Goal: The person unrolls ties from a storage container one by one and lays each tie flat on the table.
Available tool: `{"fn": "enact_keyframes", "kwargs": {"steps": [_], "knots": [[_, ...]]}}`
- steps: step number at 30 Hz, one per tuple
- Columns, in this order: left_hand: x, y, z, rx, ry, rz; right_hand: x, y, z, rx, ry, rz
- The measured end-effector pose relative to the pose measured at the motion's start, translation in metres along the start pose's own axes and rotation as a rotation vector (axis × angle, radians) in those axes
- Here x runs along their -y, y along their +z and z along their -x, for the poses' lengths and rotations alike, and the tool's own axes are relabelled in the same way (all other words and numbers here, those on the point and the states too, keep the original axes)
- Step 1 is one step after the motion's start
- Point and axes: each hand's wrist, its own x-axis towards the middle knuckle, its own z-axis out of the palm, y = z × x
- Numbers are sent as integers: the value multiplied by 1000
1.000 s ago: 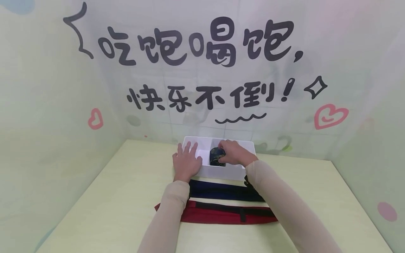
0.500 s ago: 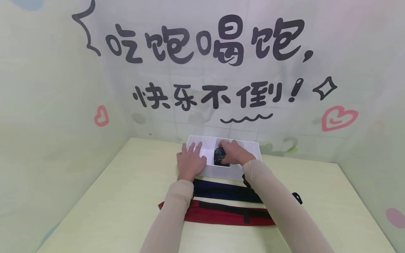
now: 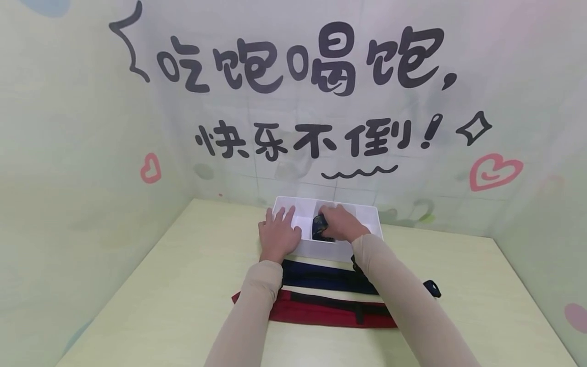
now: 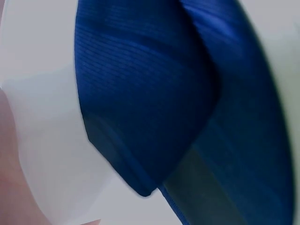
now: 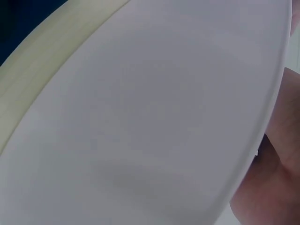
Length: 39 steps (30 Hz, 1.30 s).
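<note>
A white divided box [image 3: 321,250] stands at the back of the table. My left hand [image 3: 278,235] rests over its left end with fingers spread. In the middle compartment, my right hand [image 3: 344,223] holds a dark blue, gold-patterned rolled necktie [image 3: 318,227], thumb at its front and fingers over the top; the hand covers part of it. Seen from the right wrist, the box's white front wall [image 5: 154,103] fills most of the picture, with part of the right hand [image 5: 272,183] beyond the rim. The left wrist view shows the pointed end of a blue necktie [image 4: 145,93].
In front of the box the blue necktie lies across the table [image 3: 174,265], partly under the right sleeve. Nearer me is a red necktie [image 3: 316,313] with a black strip along it. A printed wall [image 3: 293,102] rises right behind the box.
The head view has shifted a little, so the scene sits farther right. The right hand has sunk slightly deeper around the patterned tie, hiding more of it. The left hand stays on the box.
</note>
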Motion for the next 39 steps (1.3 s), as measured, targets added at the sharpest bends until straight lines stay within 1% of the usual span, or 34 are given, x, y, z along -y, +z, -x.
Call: {"fn": "enact_keyframes", "kwargs": {"steps": [8, 11, 13, 17, 19, 21, 23, 26, 33, 37, 39], "knots": [[-3, 1, 0, -19, 7, -3, -1, -6, 6, 3, -16, -24], [-4, 1, 0, -11, 9, -1, 0, -12, 9, 10, -24, -27], [-4, 1, 1, -9, 8, 2, 0, -16, 11, 4, -49, -18], [-4, 0, 0, -12, 9, 11, 0, -27, 16, -25, -140, 30], [-4, 0, 0, -16, 12, 17, 0, -32, 19, -34, -169, 52], [-4, 0, 0, -16, 15, 22, 1, -37, 21, -40, -181, 67], [-3, 0, 0, -15, 15, 19, 2, -42, 23, -46, -175, 52], [-3, -1, 0, -10, 9, 11, 3, -50, 26, -60, -158, -28], [-2, -2, 2, 0, 9, 20, 4, -74, 38, -92, -100, -318], [-3, -3, 4, -2, 1, 17, 4, -81, 48, -99, -63, -450], [-2, -3, 4, -6, -6, 11, 5, -82, 55, -104, -59, -489]]}}
